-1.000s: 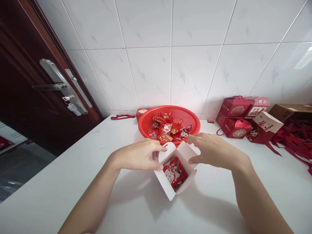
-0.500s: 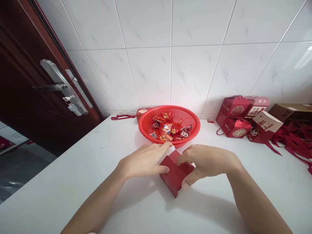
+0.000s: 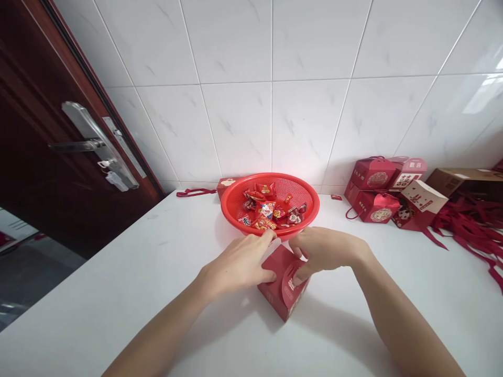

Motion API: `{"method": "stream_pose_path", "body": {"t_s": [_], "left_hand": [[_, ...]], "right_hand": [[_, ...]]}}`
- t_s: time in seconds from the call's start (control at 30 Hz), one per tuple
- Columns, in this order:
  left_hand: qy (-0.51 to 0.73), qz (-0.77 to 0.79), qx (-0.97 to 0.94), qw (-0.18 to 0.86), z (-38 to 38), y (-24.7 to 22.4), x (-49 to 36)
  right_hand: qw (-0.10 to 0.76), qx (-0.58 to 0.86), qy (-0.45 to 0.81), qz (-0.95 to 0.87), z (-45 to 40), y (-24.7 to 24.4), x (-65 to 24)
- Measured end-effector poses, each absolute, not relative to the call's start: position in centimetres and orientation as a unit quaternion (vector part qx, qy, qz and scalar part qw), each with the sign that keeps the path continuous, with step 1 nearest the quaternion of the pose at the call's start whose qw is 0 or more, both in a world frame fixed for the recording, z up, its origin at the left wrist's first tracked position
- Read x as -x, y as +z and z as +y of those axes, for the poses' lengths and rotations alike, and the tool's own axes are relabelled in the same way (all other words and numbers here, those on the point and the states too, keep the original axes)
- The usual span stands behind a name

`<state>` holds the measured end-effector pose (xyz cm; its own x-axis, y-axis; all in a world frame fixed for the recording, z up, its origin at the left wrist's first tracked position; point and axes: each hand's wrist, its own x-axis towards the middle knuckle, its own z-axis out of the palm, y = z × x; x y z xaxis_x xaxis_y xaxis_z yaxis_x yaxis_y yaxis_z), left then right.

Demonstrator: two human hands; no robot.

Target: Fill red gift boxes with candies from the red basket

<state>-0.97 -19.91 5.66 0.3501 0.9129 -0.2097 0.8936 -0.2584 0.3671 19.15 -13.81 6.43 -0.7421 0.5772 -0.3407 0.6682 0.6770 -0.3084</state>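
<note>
A small red gift box [image 3: 277, 298] sits on the white table in front of me, one corner toward me. A rounded flap with pale printing lies folded over its top. My left hand [image 3: 239, 262] grips the box from the left, thumb on the top panel and fingers at the far side. On the right, my right hand [image 3: 324, 251] presses its thumb on the rounded flap; its fingers curl behind the box, partly hidden. Just beyond stands a red plastic basket [image 3: 310, 209] holding several wrapped candies [image 3: 265, 209].
Several finished-looking red boxes [image 3: 375, 207] are stacked at the right by the tiled wall, beside a heap of red ribbons [image 3: 467, 225] and a cardboard box [image 3: 459, 180]. Another red box [image 3: 225, 184] and a ribbon loop [image 3: 196, 192] lie behind the basket's left side.
The rounded flap now covers the box's top, which stood open before. My right hand's fingers have come out of the box, and its thumb has moved onto the flap.
</note>
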Motion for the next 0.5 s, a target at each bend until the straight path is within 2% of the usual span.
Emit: {"method": "stream_pose_path", "body": {"t_s": [0.23, 0.5], "left_hand": [[0.04, 0.534, -0.808, 0.246, -19.8, 5.4, 0.6], [0.011, 0.491, -0.833, 0.253, -19.9, 5.3, 0.9]], "right_hand": [[0.075, -0.347, -0.231, 0.906, -13.2, 5.5, -19.0], [0.136, -0.387, -0.222, 0.885, -13.0, 5.4, -18.6]]}}
